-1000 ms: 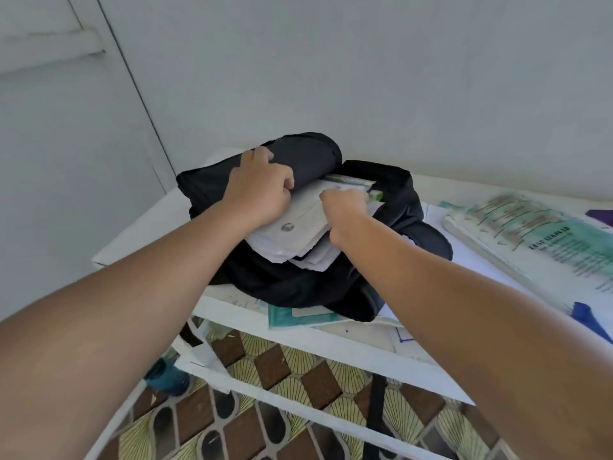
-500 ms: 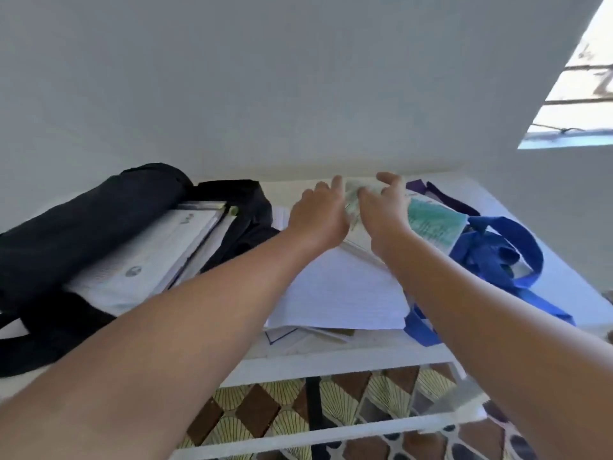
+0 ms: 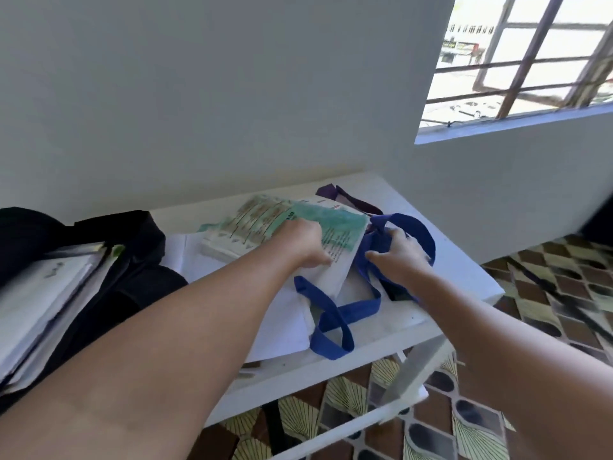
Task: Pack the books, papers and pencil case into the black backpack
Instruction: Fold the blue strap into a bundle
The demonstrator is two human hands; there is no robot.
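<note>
The black backpack lies open at the left of the white table, with a stack of white books and papers sticking out of its mouth. To its right, a thick book with a green and white cover lies on loose white sheets. My left hand grips the book's right end, which is tilted up off the table. My right hand holds the blue cloth bag beside the book, fingers curled into its fabric. No pencil case is visible.
A purple strap or cloth lies behind the book by the wall. The table's right end is just past my right hand, with patterned floor tiles below. A barred window is at the upper right.
Both hands left the papers in the backpack and moved right. My left hand took hold of the green book and lifted its end; my right hand went from the book to the blue bag.
</note>
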